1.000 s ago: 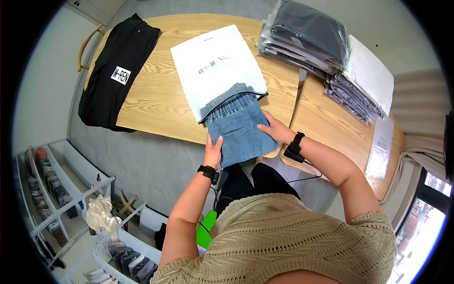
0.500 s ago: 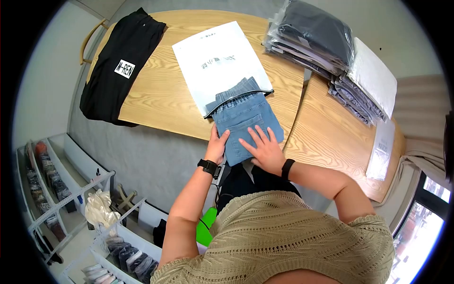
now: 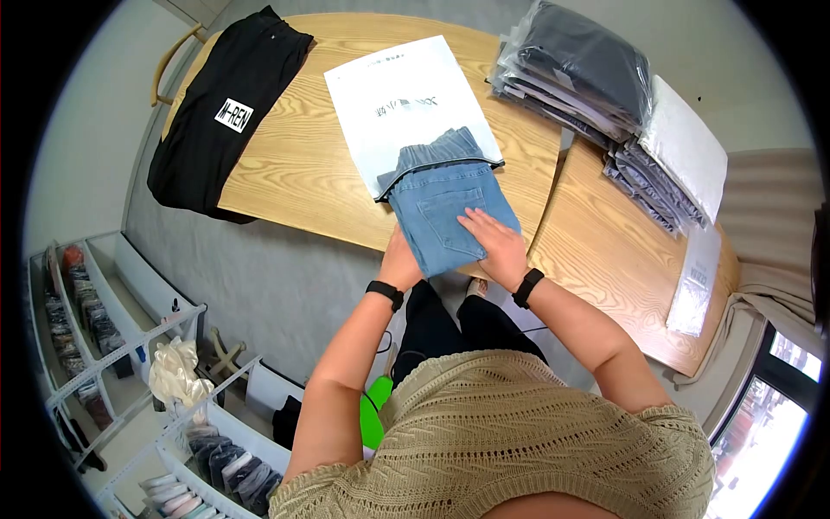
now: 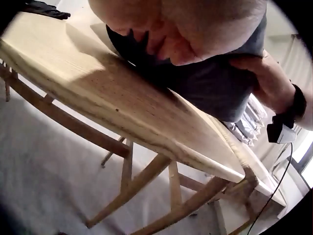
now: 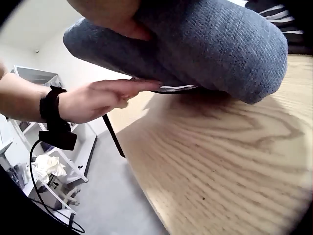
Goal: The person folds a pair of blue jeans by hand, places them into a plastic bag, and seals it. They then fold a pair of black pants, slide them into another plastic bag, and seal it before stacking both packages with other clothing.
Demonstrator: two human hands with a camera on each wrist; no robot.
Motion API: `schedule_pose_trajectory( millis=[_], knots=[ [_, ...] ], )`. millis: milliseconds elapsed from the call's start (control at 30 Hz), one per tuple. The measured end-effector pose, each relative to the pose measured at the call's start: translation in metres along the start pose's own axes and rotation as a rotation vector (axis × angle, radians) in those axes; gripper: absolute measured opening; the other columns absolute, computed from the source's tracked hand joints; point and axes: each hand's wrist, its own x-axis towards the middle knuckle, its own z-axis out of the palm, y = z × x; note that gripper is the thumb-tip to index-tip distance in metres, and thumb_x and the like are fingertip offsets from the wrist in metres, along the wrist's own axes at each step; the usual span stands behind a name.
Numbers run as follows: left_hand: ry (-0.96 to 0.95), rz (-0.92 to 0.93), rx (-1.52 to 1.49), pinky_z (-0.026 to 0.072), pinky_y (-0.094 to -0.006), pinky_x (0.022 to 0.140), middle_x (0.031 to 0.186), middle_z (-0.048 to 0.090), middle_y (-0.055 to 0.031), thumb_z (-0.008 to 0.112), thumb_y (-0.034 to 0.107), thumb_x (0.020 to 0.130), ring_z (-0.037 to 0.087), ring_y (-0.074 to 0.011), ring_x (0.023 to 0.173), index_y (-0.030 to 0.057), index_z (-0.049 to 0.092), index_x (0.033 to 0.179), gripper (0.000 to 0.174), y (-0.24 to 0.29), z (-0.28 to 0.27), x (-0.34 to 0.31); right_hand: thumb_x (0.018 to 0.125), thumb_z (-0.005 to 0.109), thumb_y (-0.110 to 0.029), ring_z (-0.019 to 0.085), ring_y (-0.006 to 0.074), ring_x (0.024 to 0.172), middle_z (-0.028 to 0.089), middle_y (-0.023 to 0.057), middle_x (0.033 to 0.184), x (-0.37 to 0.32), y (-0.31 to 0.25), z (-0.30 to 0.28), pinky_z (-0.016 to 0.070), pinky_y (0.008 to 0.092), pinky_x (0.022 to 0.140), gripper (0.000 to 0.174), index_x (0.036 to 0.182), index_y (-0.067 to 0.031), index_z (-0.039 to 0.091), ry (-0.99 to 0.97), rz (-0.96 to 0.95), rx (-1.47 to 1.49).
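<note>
Folded blue jeans with an elastic waistband and a back pocket lie partly in the mouth of a white plastic bag. Their waistband end is at the bag's lip, and the near end sticks out over the table edge. My left hand holds the jeans' left side, its fingers reaching underneath in the right wrist view. The left thumb is hidden. My right hand grips the near right corner, fingers on top and thumb at the folded end.
Black trousers with a white M-REN patch lie on the wooden table at left. Bagged garments are stacked at back right, beside another pile. A flat clear packet lies further right. Storage racks stand lower left.
The right hand left the right edge, spread over the jeans, then took the near right corner. The left thumb slid off the top. The jeans have moved slightly away from the body, further into the bag.
</note>
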Motion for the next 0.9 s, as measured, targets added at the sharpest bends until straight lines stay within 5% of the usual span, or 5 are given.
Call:
schedule_pose_trajectory(
  millis=[267,633,667,733,900],
  knots=[
    [-0.093,-0.248,0.568,0.0131,-0.0562,0.108,0.139,0.042,-0.0062,0.043,0.047,0.086,0.035,-0.0257,0.129,0.0159,0.045,0.133,0.056,-0.032,0.041,-0.004,0.067,0.057,0.003,0.054,0.0325,0.115,0.055,0.0141,0.126,-0.002,-0.009,0.016,0.0453,0.0411,0.093,0.066,0.130,-0.0160,0.051,0.004,0.011,-0.114],
    [0.239,-0.420,-1.296,0.0327,-0.0474,0.104,0.137,0.045,-0.0116,0.022,0.050,0.094,0.043,-0.0294,0.125,0.0101,0.038,0.136,0.060,-0.060,0.064,-0.019,0.081,0.051,-0.009,0.046,0.0321,0.122,0.047,0.0154,0.133,0.024,-0.007,0.047,0.0368,0.0493,0.098,0.055,0.133,-0.0278,0.047,-0.064,-0.028,-0.355],
    [0.239,-0.419,-1.294,0.0327,-0.0474,0.104,0.137,0.045,-0.0116,0.022,0.050,0.094,0.043,-0.0294,0.125,0.0101,0.038,0.136,0.060,-0.054,0.057,-0.018,0.082,0.050,-0.010,0.045,0.0320,0.123,0.047,0.0155,0.133,0.029,-0.006,0.048,0.0354,0.0500,0.099,0.054,0.133,-0.0278,0.047,-0.068,-0.023,-0.386],
    [-0.161,-0.306,0.389,0.0122,-0.0485,0.112,0.135,0.049,-0.0002,0.050,0.035,0.086,0.038,-0.0224,0.128,0.0201,0.049,0.131,0.047,-0.038,0.037,-0.013,0.083,0.049,-0.010,0.043,0.0318,0.125,0.046,0.0158,0.135,0.039,-0.001,0.049,0.0324,0.0510,0.101,0.053,0.133,-0.0278,0.047,-0.080,-0.028,-0.380],
    [0.029,-0.507,-0.391,0.0234,-0.0409,0.108,0.138,0.045,-0.0057,0.048,0.042,0.090,0.039,-0.0267,0.128,0.0087,0.040,0.134,0.055,-0.031,0.043,-0.005,0.084,0.050,-0.014,0.042,0.0321,0.126,0.044,0.0164,0.136,0.066,0.001,0.053,0.0308,0.0513,0.102,0.050,0.132,-0.0266,0.047,-0.105,-0.063,-0.332]
  ],
)
